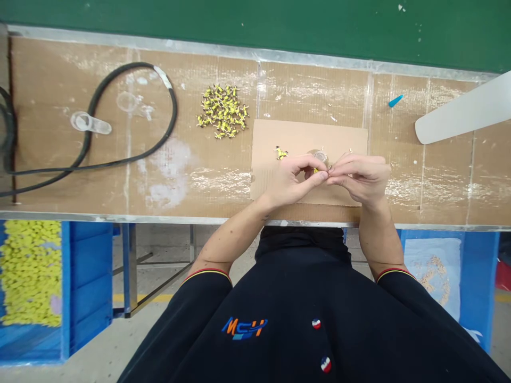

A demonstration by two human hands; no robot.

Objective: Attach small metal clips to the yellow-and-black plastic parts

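My left hand (297, 178) and my right hand (359, 178) meet over a cardboard sheet (309, 135), their fingertips pinching a tiny yellow part (315, 170) with a metal glint near its end. The fingers hide most of it. Just behind my left fingers sits a clear round piece (320, 157). Another small yellow part (280, 153) lies on the sheet left of my left hand. Further left, on the bench, is a heap of similar yellow parts (222, 111).
A black cable (174, 106) loops around clear plastic pieces (90, 123) at the left. A blue plastic tip (396, 100) and a white blade-shaped object (465, 109) lie at the right. Below the bench stand a blue crate of yellow parts (66, 287) and a blue bin (477, 287).
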